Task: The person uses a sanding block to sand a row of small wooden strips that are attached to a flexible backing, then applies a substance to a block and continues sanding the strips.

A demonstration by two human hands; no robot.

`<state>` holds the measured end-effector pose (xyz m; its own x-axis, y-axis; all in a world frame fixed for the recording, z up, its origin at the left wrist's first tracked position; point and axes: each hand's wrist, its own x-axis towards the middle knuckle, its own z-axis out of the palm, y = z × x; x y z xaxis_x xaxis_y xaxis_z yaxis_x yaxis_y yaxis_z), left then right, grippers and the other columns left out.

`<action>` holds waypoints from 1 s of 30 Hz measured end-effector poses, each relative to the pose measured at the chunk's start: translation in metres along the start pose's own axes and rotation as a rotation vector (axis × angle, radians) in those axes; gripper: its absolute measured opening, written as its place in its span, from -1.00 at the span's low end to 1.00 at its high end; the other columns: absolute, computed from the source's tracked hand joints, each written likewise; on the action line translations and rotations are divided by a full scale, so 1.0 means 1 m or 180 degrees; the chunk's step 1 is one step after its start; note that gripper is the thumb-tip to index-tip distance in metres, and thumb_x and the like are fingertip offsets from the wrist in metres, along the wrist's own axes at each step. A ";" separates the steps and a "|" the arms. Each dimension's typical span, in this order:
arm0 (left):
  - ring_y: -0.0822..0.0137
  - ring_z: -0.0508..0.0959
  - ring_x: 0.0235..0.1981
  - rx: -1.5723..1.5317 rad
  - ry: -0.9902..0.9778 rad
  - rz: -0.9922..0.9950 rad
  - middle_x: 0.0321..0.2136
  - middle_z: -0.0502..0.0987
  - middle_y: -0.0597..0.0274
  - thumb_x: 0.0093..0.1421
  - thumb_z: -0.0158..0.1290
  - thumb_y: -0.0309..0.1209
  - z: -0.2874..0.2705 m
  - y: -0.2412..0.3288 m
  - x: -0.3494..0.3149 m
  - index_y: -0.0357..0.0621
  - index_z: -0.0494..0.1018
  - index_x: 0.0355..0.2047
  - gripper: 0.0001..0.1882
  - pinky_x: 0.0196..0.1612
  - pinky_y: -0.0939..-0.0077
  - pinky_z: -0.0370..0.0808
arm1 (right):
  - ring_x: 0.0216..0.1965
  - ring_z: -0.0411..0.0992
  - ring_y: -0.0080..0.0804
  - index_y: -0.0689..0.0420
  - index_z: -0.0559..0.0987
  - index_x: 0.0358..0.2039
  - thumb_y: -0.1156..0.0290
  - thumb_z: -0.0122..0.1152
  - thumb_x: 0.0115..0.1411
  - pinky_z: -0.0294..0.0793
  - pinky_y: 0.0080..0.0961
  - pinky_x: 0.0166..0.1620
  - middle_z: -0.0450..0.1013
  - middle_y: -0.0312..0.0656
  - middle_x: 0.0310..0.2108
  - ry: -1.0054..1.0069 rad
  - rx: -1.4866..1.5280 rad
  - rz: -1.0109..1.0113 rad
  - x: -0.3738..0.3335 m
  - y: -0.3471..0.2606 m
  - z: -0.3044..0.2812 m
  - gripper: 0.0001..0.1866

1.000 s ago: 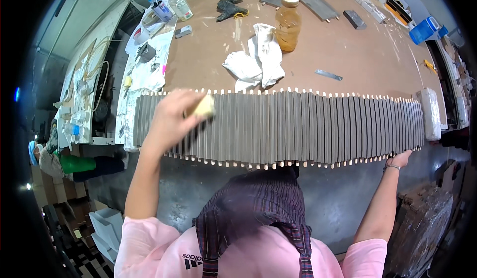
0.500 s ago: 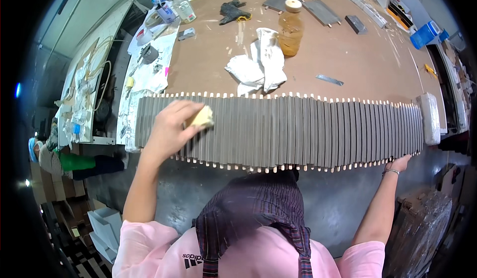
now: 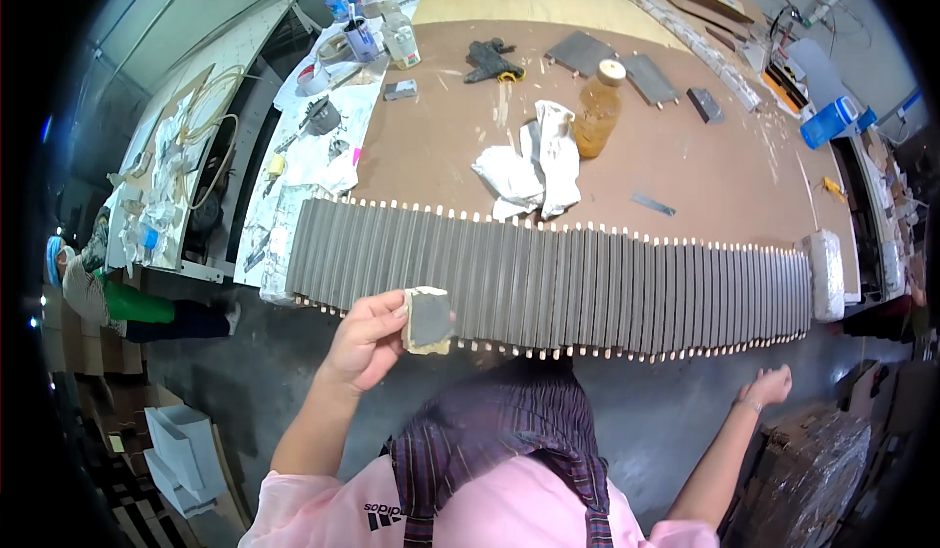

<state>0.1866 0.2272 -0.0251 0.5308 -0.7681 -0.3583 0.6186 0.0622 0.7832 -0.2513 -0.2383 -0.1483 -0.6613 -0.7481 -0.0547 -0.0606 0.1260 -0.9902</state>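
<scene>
A yellow sponge with a dark grey face is pinched in my left hand, held up at the near edge of the row, its stained side showing. In front of me lies a long row of narrow grey slats, set side by side, with pale wooden pegs sticking out at both ends. My right hand hangs off the row's near right end, its fingers curled closed and apart from the slats; nothing shows in it. A white wrapped block stands against the right end of the row.
Beyond the row are crumpled white cloths, a bottle of amber liquid, a dark glove and grey panels. Paint-stained paper with cups and bottles covers the left side. Another person is at far left.
My left hand has drawn the sponge off the slats toward me and turned its grey face into view. My right hand has come away from the row's near edge. The view has shifted.
</scene>
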 end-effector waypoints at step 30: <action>0.43 0.59 -0.12 0.1744 0.1613 0.1657 -0.16 0.66 0.20 0.26 0.11 -0.55 -0.200 0.155 0.094 -0.36 0.60 -0.07 -0.75 0.01 0.53 0.48 | -0.06 0.60 -0.27 0.22 0.49 0.18 0.29 0.19 0.37 0.65 -0.24 0.02 0.59 -0.10 -0.01 -0.6246 0.0301 0.2441 -0.523 -0.130 0.123 -0.56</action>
<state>0.4484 0.2921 -0.0395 0.9372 -0.3475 0.0292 -0.0637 -0.0884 0.9940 0.1947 0.0562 -0.0063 0.9376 -0.1242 -0.3248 -0.1538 0.6895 -0.7077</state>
